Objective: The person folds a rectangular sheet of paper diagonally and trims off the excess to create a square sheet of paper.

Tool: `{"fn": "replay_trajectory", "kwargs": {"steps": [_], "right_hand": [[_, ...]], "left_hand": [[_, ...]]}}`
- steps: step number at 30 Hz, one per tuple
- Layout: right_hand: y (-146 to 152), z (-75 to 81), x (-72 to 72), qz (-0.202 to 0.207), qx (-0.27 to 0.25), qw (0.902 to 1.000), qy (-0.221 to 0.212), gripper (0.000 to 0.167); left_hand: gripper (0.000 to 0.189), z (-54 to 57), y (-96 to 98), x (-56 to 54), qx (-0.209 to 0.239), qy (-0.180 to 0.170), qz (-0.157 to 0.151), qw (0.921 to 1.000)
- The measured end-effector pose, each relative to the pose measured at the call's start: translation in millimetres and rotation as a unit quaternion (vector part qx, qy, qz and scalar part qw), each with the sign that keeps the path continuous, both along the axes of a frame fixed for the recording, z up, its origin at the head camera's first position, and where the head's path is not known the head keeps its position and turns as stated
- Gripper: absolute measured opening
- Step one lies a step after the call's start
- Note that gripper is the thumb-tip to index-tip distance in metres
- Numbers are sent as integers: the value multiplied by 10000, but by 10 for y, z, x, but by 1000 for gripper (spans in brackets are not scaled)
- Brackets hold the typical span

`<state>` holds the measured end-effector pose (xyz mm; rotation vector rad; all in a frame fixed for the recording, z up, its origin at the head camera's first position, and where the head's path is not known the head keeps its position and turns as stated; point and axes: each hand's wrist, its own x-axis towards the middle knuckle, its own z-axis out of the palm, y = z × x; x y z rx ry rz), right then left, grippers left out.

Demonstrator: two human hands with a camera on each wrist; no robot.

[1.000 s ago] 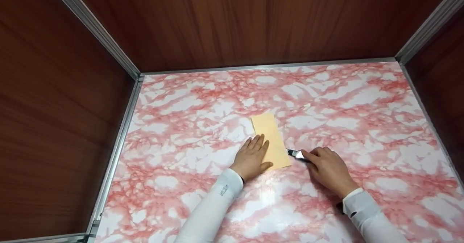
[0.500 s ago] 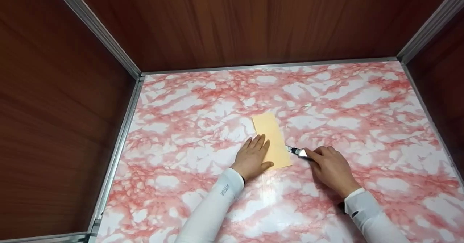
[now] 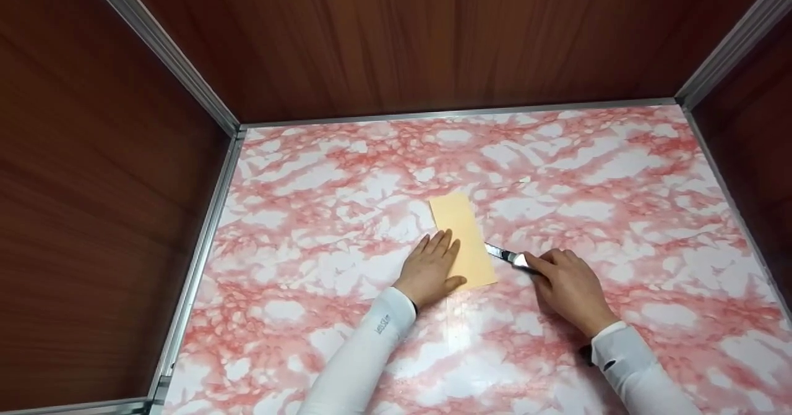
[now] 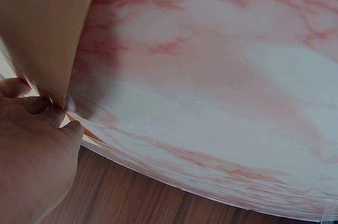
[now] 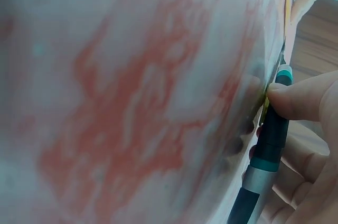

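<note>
A yellow-tan paper piece, perhaps an envelope (image 3: 465,226), lies slanted on the table. My left hand (image 3: 429,268) rests on its left side, fingers stretched and thumb across its lower part. In the left wrist view the brown paper (image 4: 47,23) rises large beside that hand. To the right, my right hand (image 3: 569,288) grips a utility knife (image 3: 523,263), its silver blade pointing left at the paper's right edge. Whether the blade is under the paper or only touches its edge, I cannot tell. The right wrist view shows the dark handle (image 5: 268,139) between thumb and fingers.
The table (image 3: 346,341) has a red-and-white marbled cover. Brown wooden panels stand at the back (image 3: 396,38), left (image 3: 93,205) and right, joined by metal strips (image 3: 204,93). White sleeves (image 3: 365,353) cover both forearms.
The knife's tip has moved slightly up along the paper's right edge, and more of the blade shows. My right hand has shifted a little to the right. Left hand and paper stay put.
</note>
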<state>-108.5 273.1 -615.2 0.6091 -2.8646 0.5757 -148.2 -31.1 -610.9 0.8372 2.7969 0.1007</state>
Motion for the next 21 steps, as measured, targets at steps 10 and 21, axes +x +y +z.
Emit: {"fn": "replay_trajectory", "kwargs": {"steps": [10, 21], "right_hand": [[-65, 24, -67, 138, -137, 9998, 23, 45], [-144, 38, -163, 293, -17, 9995, -139, 44]], "left_hand": [[82, -24, -15, -2, -26, 31, -92, 10000], [82, -38, -17, -8, -82, 63, -124, 9999]]}}
